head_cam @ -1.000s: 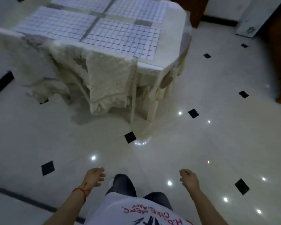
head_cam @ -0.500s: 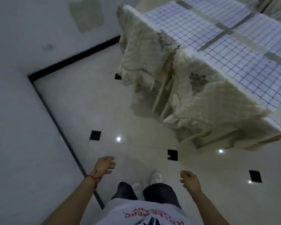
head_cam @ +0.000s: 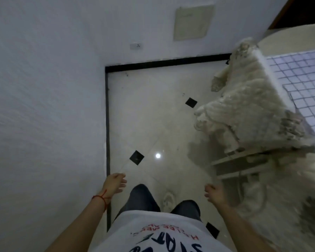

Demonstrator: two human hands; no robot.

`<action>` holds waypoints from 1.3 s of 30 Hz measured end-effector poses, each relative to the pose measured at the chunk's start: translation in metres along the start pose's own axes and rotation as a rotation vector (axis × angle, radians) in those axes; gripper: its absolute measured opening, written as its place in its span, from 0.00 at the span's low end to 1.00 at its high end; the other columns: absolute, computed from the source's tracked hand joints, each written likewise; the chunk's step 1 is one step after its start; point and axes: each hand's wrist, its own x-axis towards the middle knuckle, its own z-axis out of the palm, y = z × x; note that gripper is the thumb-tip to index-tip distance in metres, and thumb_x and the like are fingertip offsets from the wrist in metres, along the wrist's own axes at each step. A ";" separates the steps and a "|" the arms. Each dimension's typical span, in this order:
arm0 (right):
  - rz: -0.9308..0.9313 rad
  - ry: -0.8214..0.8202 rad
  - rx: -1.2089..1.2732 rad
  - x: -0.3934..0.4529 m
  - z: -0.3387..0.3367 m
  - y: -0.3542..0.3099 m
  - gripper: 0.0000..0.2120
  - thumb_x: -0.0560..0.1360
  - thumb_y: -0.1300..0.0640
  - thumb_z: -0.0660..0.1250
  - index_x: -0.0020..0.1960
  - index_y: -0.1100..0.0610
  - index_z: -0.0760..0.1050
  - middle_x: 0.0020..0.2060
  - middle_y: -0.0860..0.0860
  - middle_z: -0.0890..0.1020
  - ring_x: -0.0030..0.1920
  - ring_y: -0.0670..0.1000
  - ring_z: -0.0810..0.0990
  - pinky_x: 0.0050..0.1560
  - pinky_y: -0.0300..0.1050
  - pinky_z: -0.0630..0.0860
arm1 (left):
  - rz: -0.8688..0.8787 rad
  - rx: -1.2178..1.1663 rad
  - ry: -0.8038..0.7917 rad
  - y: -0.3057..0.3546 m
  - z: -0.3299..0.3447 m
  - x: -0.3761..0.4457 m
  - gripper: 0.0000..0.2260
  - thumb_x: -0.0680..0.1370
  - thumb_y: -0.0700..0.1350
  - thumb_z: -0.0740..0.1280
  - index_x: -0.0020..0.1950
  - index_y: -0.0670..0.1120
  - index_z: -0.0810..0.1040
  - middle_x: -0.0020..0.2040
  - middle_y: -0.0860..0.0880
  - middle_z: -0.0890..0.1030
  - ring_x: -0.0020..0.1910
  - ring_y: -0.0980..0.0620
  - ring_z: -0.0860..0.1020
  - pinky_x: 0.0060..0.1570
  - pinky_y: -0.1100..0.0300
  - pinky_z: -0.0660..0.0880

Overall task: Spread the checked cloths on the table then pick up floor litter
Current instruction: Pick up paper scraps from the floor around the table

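A white cloth with a dark checked grid (head_cam: 302, 84) lies flat on the table at the right edge of the view. The table (head_cam: 287, 42) shows only its near corner. My left hand (head_cam: 115, 184) hangs low at centre left, fingers loosely apart, holding nothing; a red thread circles its wrist. My right hand (head_cam: 215, 194) hangs at centre right, fingers curled but apart, also with nothing in it. Small dark specks (head_cam: 183, 94) lie on the pale floor near the wall corner.
Cream quilted covers (head_cam: 244, 99) drape over chairs pushed against the table on the right. White walls meet at a corner with a black skirting (head_cam: 107, 124). The glossy floor (head_cam: 153, 124) has black diamond insets. A wall socket (head_cam: 135, 46) sits on the far wall.
The view has swung left, away from the table and towards the wall corner. The table has slid to the right edge. Both hands stay low and hold nothing.
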 end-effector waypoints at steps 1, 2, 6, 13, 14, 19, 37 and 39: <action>-0.008 -0.013 -0.020 0.011 0.001 -0.026 0.15 0.78 0.61 0.59 0.36 0.69 0.72 0.37 0.56 0.71 0.38 0.53 0.70 0.40 0.43 0.65 | -0.010 -0.017 0.014 0.007 -0.002 0.004 0.06 0.78 0.44 0.63 0.46 0.41 0.75 0.42 0.43 0.78 0.39 0.48 0.76 0.37 0.59 0.72; -0.025 -0.022 -0.028 0.023 0.004 -0.050 0.16 0.77 0.62 0.59 0.42 0.76 0.72 0.38 0.56 0.70 0.39 0.53 0.69 0.39 0.43 0.65 | -0.024 -0.040 0.027 0.013 -0.005 0.009 0.07 0.78 0.44 0.63 0.48 0.41 0.76 0.41 0.43 0.78 0.38 0.48 0.76 0.37 0.59 0.73; -0.045 -0.065 -0.043 0.065 0.024 -0.146 0.10 0.77 0.63 0.58 0.46 0.68 0.76 0.37 0.56 0.73 0.39 0.54 0.73 0.37 0.43 0.65 | -0.076 -0.092 0.065 0.044 -0.021 0.040 0.08 0.78 0.43 0.62 0.51 0.40 0.76 0.41 0.42 0.78 0.37 0.47 0.75 0.38 0.60 0.72; -0.024 0.013 -0.040 0.129 0.067 -0.275 0.14 0.78 0.65 0.57 0.57 0.75 0.72 0.46 0.66 0.76 0.46 0.59 0.75 0.34 0.42 0.66 | -0.106 -0.071 0.079 0.160 -0.062 0.133 0.08 0.78 0.43 0.61 0.51 0.39 0.76 0.39 0.43 0.78 0.37 0.47 0.75 0.38 0.60 0.72; -0.031 0.024 -0.034 0.134 0.071 -0.290 0.15 0.78 0.65 0.57 0.57 0.76 0.71 0.48 0.69 0.76 0.46 0.60 0.76 0.34 0.42 0.66 | -0.094 -0.054 0.070 0.186 -0.067 0.144 0.08 0.79 0.43 0.61 0.50 0.39 0.75 0.40 0.43 0.77 0.37 0.48 0.74 0.38 0.60 0.71; -0.083 0.043 -0.012 0.157 0.084 -0.359 0.05 0.78 0.64 0.58 0.47 0.62 0.72 0.44 0.59 0.75 0.43 0.55 0.74 0.41 0.45 0.71 | 0.000 0.023 0.006 0.316 -0.078 0.206 0.07 0.79 0.43 0.61 0.50 0.40 0.74 0.38 0.45 0.76 0.35 0.50 0.73 0.36 0.60 0.70; 0.122 0.181 0.254 0.362 -0.002 -0.577 0.11 0.77 0.66 0.57 0.41 0.70 0.75 0.35 0.58 0.74 0.33 0.55 0.70 0.32 0.42 0.64 | 0.090 0.285 -0.076 0.663 0.050 0.365 0.15 0.79 0.46 0.61 0.59 0.36 0.74 0.50 0.41 0.78 0.47 0.44 0.75 0.41 0.58 0.72; 0.063 0.191 0.283 0.381 -0.018 -0.615 0.10 0.77 0.64 0.58 0.40 0.63 0.75 0.40 0.60 0.76 0.36 0.55 0.73 0.34 0.42 0.67 | 0.089 0.317 -0.070 0.692 0.063 0.379 0.15 0.79 0.46 0.61 0.60 0.36 0.74 0.50 0.41 0.78 0.48 0.44 0.75 0.43 0.57 0.73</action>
